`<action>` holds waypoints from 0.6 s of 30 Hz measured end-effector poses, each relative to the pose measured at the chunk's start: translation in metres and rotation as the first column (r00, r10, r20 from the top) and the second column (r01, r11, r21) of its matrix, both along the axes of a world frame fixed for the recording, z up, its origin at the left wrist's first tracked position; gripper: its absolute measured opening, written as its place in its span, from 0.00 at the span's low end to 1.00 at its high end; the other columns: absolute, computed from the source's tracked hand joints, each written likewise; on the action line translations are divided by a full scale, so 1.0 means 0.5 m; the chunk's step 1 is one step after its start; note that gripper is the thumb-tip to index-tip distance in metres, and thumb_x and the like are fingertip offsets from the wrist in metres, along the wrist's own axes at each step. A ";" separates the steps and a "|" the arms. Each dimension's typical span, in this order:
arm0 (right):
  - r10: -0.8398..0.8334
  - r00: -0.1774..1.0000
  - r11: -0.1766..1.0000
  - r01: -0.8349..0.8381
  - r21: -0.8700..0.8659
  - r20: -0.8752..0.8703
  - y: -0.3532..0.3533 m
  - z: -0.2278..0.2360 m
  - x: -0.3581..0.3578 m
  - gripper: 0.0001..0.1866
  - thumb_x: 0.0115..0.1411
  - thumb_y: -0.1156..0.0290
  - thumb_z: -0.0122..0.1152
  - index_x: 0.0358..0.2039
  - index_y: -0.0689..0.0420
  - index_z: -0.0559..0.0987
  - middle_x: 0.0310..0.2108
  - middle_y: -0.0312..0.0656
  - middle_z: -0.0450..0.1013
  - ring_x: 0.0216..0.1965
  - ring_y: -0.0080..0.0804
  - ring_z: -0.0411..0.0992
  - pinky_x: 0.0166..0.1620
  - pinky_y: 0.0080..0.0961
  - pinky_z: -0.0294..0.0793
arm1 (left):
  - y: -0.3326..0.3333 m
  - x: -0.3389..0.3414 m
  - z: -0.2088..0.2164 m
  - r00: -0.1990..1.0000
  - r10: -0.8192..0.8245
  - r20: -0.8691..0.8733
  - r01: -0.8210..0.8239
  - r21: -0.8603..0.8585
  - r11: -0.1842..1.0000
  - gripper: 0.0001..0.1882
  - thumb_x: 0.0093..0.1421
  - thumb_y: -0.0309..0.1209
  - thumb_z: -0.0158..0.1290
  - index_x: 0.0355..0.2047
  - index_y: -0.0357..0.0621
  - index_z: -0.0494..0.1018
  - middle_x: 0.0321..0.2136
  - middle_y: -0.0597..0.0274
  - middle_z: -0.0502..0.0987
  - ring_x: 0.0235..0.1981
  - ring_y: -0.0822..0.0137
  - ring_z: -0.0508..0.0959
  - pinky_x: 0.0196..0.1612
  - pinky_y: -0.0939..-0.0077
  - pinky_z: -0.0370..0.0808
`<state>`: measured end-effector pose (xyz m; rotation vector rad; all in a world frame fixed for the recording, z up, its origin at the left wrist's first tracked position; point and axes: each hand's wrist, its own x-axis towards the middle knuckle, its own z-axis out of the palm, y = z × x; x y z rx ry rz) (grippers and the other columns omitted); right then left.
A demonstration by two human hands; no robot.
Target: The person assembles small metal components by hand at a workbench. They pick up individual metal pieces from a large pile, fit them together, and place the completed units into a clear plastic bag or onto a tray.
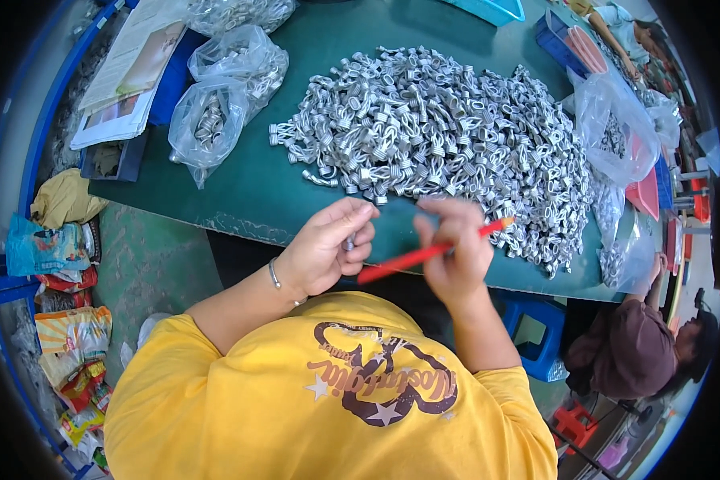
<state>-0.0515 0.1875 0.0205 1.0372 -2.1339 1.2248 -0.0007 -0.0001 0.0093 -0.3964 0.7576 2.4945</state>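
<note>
My left hand [328, 244] is closed near the table's front edge, with a small silvery metal piece [350, 242] between its fingers. Mostly hidden by those fingers, the piece's full shape does not show. To the right, my right hand [460, 252], partly blurred by motion, grips a slim red rod [400, 264] with a yellowish tip. The rod slants across the hand, one end low towards my left hand. Just beyond both hands spreads a large heap of small metal loop-shaped parts with ribbed ends [432, 128].
The green table [240, 196] carries clear bags of metal parts [208, 124] at the left, beside papers [124, 80] on a blue bin. Bags and red and blue trays crowd the right. A blue stool [540, 328] stands below. Two other people are on the right.
</note>
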 end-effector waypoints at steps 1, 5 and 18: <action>-0.108 0.992 0.990 0.113 0.079 -0.066 0.003 -0.001 -0.023 0.14 0.41 0.84 0.63 0.23 0.59 0.66 0.32 0.48 0.74 0.30 0.43 0.71 0.34 0.33 0.70 | -0.002 -0.001 -0.002 1.000 0.010 -0.007 -0.010 0.022 1.000 0.08 0.62 0.34 0.47 0.36 0.43 0.66 0.21 0.68 0.66 0.18 0.78 0.66 0.17 0.86 0.62; -0.154 0.983 0.955 0.174 0.242 -0.098 0.003 0.001 -0.074 0.12 0.40 0.82 0.63 0.23 0.59 0.68 0.31 0.46 0.74 0.30 0.43 0.71 0.34 0.33 0.69 | 0.008 0.000 0.004 0.994 0.022 -0.111 -0.041 -0.172 0.984 0.04 0.60 0.29 0.48 0.32 0.45 0.65 0.19 0.70 0.63 0.17 0.80 0.62 0.17 0.88 0.58; 0.451 0.520 0.783 0.159 -0.601 0.725 -0.004 0.021 0.025 0.11 0.57 0.83 0.52 0.25 0.58 0.60 0.34 0.49 0.71 0.27 0.28 0.75 0.25 0.18 0.77 | 0.029 -0.004 0.017 0.945 0.079 -0.317 -0.202 -0.378 0.904 0.14 0.57 0.25 0.54 0.42 0.32 0.68 0.29 0.61 0.75 0.23 0.79 0.73 0.22 0.88 0.70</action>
